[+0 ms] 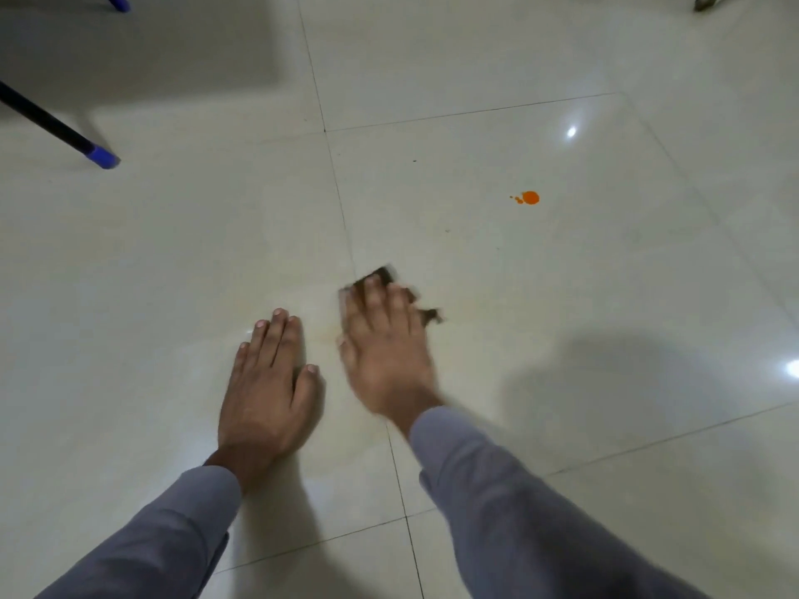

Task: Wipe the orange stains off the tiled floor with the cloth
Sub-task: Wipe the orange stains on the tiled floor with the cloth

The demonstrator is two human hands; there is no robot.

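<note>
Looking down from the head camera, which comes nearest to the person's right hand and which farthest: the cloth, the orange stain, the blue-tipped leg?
From the right hand:
1. cloth, under its fingers.
2. orange stain, ahead to the right.
3. blue-tipped leg, far left.

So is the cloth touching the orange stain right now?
Apart. The head view shows bare tile between the cloth under the right hand and the orange stain farther away.

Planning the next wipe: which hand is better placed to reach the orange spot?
Right. The right hand already presses the dark cloth on the pale tiled floor, on the round orange stain's side; the left hand lies flat, farther away.
</note>
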